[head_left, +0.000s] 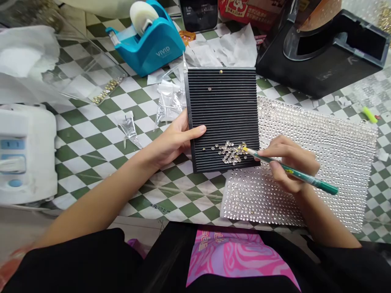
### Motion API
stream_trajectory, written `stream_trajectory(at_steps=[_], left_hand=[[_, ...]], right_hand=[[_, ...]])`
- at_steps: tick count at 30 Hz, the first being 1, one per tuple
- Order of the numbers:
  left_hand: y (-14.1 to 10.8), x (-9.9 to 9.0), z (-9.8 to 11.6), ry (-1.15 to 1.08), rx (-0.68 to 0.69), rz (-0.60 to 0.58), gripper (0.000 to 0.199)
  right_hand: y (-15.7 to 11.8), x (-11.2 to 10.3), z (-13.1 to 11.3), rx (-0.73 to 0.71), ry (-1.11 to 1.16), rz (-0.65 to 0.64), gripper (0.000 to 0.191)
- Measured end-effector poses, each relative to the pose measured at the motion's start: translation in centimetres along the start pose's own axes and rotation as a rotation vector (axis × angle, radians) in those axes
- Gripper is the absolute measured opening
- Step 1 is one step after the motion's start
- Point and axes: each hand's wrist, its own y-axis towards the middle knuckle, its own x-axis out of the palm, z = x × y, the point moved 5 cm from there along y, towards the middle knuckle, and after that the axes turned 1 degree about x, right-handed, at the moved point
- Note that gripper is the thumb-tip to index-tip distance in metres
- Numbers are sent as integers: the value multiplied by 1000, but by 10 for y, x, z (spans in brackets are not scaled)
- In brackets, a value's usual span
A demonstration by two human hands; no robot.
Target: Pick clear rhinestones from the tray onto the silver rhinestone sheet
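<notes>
Head view: aiming green pen [301, 175] over grooved black tray [222, 110]

Pinching the pen in the right hand [295, 161], pointing its yellow tip [245, 149] at loose rhinestones [228, 154] low on the tray, perhaps touching one. Clasping the tray's left side in the left hand [175, 140]. Partly covering a studded sheet [342, 154] with the right forearm [326, 224]. Facing a blue tape dispenser [152, 44] beyond.

Gems [232, 154] lie on the near end of the tray [224, 110]. On the table [91, 142], a sheet [339, 171] lies to its right, a tape dispenser [152, 49] behind it to the left, and, straight behind, probably a phone [199, 16]. Left, a box [80, 77] holds beads [106, 90].
</notes>
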Motion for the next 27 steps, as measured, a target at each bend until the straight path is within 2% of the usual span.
stream_trajectory(at_steps=[4,11,18,22,27], left_hand=[[0,0,1,-4,-15,17,68],[-1,0,1,13,-23,10,69],[0,1,1,-4,-15,-6,75],[0,0,0,-4,-20,3,73],[0,0,-1,-16,-30,7,73]], right_hand=[[-1,-3,2,12,22,33,36],[3,3,-2,-17,-60,-26,32],[2,2,-3,-39,-51,2,29],[-2,-5,4,29,-11,106,20],[-5,-18,14,86,-54,381,16]])
